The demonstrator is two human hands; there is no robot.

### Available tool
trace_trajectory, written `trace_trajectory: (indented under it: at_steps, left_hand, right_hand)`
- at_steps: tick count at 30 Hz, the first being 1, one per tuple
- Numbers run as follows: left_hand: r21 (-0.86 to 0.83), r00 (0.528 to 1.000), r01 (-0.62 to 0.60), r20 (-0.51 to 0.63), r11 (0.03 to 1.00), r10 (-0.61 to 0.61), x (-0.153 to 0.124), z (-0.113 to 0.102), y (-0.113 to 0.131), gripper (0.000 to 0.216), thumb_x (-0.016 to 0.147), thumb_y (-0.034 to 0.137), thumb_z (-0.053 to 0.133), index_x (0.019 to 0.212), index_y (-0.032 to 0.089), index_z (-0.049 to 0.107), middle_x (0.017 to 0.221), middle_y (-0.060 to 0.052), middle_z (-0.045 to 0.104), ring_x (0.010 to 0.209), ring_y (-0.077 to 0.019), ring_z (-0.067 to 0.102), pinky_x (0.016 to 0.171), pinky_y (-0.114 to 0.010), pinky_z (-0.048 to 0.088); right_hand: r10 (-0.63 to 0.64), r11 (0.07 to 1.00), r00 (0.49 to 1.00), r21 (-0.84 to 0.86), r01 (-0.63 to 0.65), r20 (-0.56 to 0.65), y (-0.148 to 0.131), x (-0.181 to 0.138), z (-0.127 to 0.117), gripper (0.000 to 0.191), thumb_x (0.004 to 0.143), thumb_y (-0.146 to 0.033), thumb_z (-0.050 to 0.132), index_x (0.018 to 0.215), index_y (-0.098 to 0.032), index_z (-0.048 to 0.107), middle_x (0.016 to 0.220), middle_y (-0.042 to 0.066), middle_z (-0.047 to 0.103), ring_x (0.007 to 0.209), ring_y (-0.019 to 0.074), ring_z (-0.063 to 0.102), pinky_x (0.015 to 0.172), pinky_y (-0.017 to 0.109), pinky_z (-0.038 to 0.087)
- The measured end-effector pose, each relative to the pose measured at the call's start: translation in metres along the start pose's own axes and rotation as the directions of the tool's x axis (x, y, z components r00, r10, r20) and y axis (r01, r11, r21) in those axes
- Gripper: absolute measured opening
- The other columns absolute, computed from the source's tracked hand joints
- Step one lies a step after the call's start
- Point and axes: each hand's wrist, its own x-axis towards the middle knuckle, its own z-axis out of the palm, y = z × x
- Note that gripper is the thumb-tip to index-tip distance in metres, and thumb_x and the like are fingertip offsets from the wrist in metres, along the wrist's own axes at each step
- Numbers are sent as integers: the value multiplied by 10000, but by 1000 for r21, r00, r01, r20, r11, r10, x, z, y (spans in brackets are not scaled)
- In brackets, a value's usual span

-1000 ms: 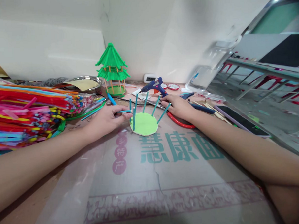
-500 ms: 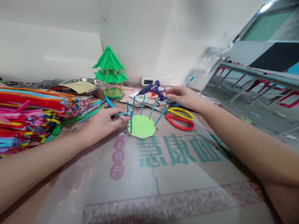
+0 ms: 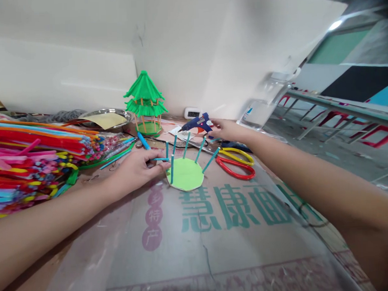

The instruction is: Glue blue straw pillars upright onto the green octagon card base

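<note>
My left hand (image 3: 142, 165) is closed, with a thin blue stick (image 3: 160, 159) pinched between thumb and fingers at the left edge of a light-green disc (image 3: 186, 173). Several similar blue sticks stand up around the disc's rim, some leaning outward. Behind the disc, my right hand (image 3: 225, 130) has its fingers around the handle of a blue hot glue gun (image 3: 197, 123), whose nozzle points left. Part of the handle is hidden by the fingers. Scissors (image 3: 235, 167) with one red and one yellow handle lie right of the disc.
A green-roofed model pavilion (image 3: 145, 105) stands behind my left hand. Bundles of colourful pipe cleaners (image 3: 36, 156) fill the left side. A metal dish (image 3: 124, 118), a small white timer (image 3: 192, 113) and a clear plastic container (image 3: 255, 113) stand along the wall. Plastic sheeting (image 3: 148, 267) covers printed cardboard.
My right hand has moved slightly left onto the glue gun's handle. My left hand keeps its hold on the blue stick beside the disc. The view has tilted up a little.
</note>
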Motion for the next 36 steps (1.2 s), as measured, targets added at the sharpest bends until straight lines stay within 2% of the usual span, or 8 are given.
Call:
trace_trajectory:
  at_steps: [4,7,15,22,24,28,32,36]
  left_hand:
    - [17,1000,-24,8,1000,24,0,1,-1,333,903,481,589,814,198,741,727,4,672,672,-159,572,640,-246,431]
    - [23,1000,-29,7,999,29,0,2,-3,349,908,490,591,774,194,718,724,5,670,676,-158,572,645,-247,426]
    - [26,998,-55,32,998,54,2,1,-4,353,913,489,573,758,190,680,697,10,647,660,-156,559,635,-252,398]
    - [26,1000,-13,25,1000,12,0,1,-3,363,893,513,578,793,186,702,684,3,645,656,-163,545,624,-256,390]
    - [11,1000,14,14,1000,-15,0,1,-2,369,881,524,576,822,184,707,707,1,655,666,-164,554,614,-251,395]
    - [25,999,40,-2,999,-40,-1,0,-3,364,887,509,556,827,179,696,697,9,621,641,-153,537,589,-243,378]
    - [35,999,33,39,999,-34,-1,-1,-1,354,895,507,569,792,184,671,651,24,562,605,-145,516,560,-244,337]
    - [53,994,11,108,999,-17,0,-4,2,341,879,497,593,798,183,701,689,4,635,650,-167,567,620,-261,373]
  right_hand:
    - [47,999,998,0,-47,42,-8,19,9,269,776,-370,843,951,-188,750,940,86,810,969,291,762,931,411,592]
    - [62,995,997,75,-65,36,-12,26,21,220,793,-347,822,890,-179,717,814,73,787,834,265,759,833,394,618]
    - [43,902,998,431,-15,-55,-20,25,21,110,878,-246,748,911,-161,687,958,105,813,852,203,788,830,336,659]
    - [80,719,982,692,63,-172,-22,-20,-13,68,909,-169,656,895,-166,723,969,96,804,807,181,791,820,303,662]
    - [60,645,965,748,157,-254,-17,-41,-20,25,869,-201,709,880,-185,725,977,69,801,759,162,774,789,289,654]
    - [-26,556,937,774,304,-350,-9,-91,-30,211,779,-261,851,934,-248,709,882,-4,783,635,114,705,681,243,599]
    - [-216,636,970,737,228,-115,-4,-131,-33,257,822,-476,837,921,-252,761,891,45,784,675,173,711,638,298,570]
    - [-432,799,888,523,296,158,-4,-147,-26,432,890,-657,682,861,-240,792,830,70,773,717,227,725,659,355,587]
